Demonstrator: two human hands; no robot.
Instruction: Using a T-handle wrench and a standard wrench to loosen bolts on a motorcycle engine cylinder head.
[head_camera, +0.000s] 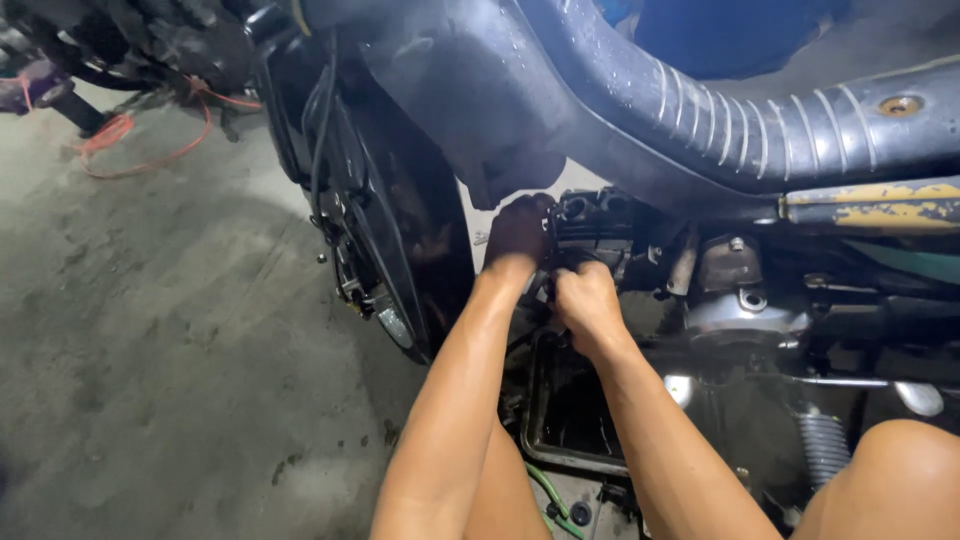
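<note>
Both my hands reach into the engine bay of a scooter whose body panels are off. My left hand (518, 232) is dirty and dark, pressed against the black engine head (597, 228) under the frame. My right hand (588, 300) is fisted just below it, closed around something small and dark that I cannot make out. Black hoses and cables run between the two hands. The fingertips of both hands are hidden by the engine parts.
A black ribbed footboard panel (740, 110) arches overhead. A dark front fender with cables (385, 230) stands left. A silver engine casing (745, 305) and spring (825, 445) lie right, a black tray (545, 410) below. Orange wire (130, 150) lies on the concrete floor (170, 350).
</note>
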